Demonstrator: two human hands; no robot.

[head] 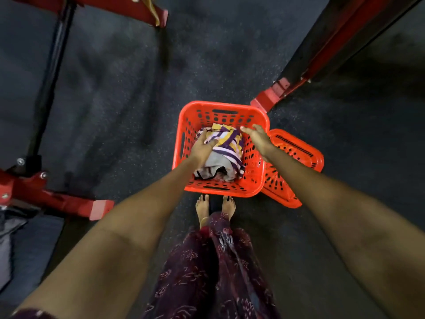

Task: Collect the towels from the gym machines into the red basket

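The left hand (203, 149) is pressing flat, fingers straight, on the striped towel (227, 140) inside the red basket (257, 180). The right hand (256, 137) is hovering open over the basket's right wall. Another towel (151, 8) is hanging on the machine frame (119, 6) ahead; leaning on the wall could tip the basket.

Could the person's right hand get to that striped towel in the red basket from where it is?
Probably yes. The right hand hovers open just above the striped towel, inside the red basket, which is open at the top. Nothing lies between them; the left hand rests on the towel's other side.
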